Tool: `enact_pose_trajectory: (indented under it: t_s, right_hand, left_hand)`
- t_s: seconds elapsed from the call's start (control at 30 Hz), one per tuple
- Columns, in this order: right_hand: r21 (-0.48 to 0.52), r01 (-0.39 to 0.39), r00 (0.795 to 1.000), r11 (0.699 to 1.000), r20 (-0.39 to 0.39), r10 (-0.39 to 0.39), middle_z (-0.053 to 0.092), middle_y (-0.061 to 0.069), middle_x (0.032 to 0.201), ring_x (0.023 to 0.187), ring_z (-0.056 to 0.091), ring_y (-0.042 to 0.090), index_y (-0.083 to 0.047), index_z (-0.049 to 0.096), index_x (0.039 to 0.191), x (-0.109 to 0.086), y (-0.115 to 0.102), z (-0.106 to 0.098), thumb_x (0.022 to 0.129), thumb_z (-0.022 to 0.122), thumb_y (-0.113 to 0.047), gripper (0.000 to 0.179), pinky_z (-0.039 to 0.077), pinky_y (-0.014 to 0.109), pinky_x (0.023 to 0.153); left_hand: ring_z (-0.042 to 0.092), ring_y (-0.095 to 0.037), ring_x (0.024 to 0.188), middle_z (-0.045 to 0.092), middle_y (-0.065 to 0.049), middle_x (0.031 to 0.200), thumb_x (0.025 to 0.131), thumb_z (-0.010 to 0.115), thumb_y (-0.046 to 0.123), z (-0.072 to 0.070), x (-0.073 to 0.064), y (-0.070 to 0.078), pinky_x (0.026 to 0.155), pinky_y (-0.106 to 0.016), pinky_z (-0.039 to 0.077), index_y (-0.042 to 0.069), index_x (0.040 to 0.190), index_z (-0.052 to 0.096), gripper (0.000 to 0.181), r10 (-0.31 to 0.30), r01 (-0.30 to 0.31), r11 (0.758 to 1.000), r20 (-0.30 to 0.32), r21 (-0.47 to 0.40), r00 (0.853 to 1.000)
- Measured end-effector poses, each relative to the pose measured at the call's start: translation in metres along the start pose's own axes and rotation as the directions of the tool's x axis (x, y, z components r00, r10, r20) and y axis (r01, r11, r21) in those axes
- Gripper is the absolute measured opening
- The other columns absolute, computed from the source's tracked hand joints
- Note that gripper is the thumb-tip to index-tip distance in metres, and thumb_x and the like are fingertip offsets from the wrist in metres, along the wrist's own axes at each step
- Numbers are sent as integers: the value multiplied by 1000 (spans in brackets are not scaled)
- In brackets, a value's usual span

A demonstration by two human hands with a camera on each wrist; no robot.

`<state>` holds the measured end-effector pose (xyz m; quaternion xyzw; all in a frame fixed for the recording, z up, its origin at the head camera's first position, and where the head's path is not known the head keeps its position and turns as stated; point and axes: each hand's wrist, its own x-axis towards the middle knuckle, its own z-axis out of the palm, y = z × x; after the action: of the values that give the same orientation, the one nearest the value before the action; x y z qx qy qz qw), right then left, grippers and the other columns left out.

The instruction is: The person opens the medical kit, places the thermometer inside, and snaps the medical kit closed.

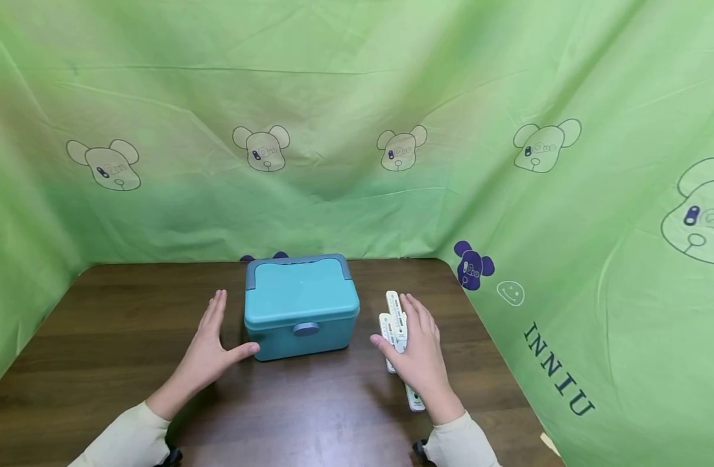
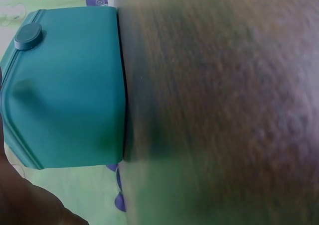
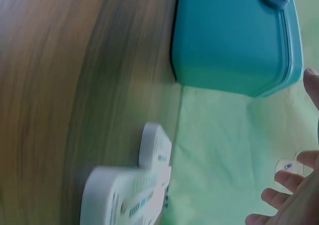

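Observation:
A teal lidded box (image 1: 301, 295) with a blue-grey front latch (image 1: 306, 329) and folded-down handle stands on the table, lid closed. Off its left side is my left hand (image 1: 205, 350), fingers straight and thumb spread toward the box's front corner, holding nothing. Over on the right, my right hand (image 1: 419, 360) has its fingers extended and thumb apart, also without anything in it. Beneath it lie several long, flat white pieces (image 1: 394, 308) with printed markings, overlapping one another and partly hidden by the hand. In the right wrist view these white pieces (image 3: 127, 197) look thick and round-ended.
The dark brown wooden table (image 1: 129, 311) reaches back to a green cloth backdrop (image 1: 333, 214) printed with bear heads. More of this cloth hangs along the left and right sides. A small pale object (image 1: 549, 444) shows at the table's near right edge.

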<state>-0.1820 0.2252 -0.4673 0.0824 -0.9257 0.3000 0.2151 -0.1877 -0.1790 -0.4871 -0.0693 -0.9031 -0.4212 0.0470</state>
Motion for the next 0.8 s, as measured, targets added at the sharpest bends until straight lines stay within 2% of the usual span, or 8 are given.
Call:
enact_pose_trajectory:
  t_s: [0.33, 0.57, 0.8]
  right_hand:
    - [47, -13, 999, 999, -35, 15, 42, 10, 157, 143, 40, 33, -18, 38, 158, -4, -25, 14, 82, 82, -55, 96, 31, 56, 116]
    - [61, -10, 995, 998, -98, 16, 51, 11, 146, 135, 46, 33, -11, 49, 148, -7, -44, 22, 79, 85, -50, 87, 36, 55, 113]
    - [71, -36, 989, 997, -139, 46, 57, 10, 136, 126, 52, 30, -10, 52, 144, -11, -61, 33, 80, 86, -48, 82, 42, 51, 107]
  left_hand:
    - [7, -43, 157, 1, -8, 174, 78, 83, 60, 11, 3, 0, 114, -78, 21, 26, 166, -2, 127, -24, 23, 999, -20, -25, 1000]
    - [12, -45, 156, 7, -14, 173, 78, 83, 61, 16, 6, 1, 116, -75, 22, 20, 167, 3, 126, -38, 37, 999, -30, -35, 999]
    - [16, -45, 155, 11, -16, 172, 79, 83, 60, 22, 7, 4, 117, -72, 24, 14, 166, 7, 125, -37, 35, 998, -32, -57, 999]
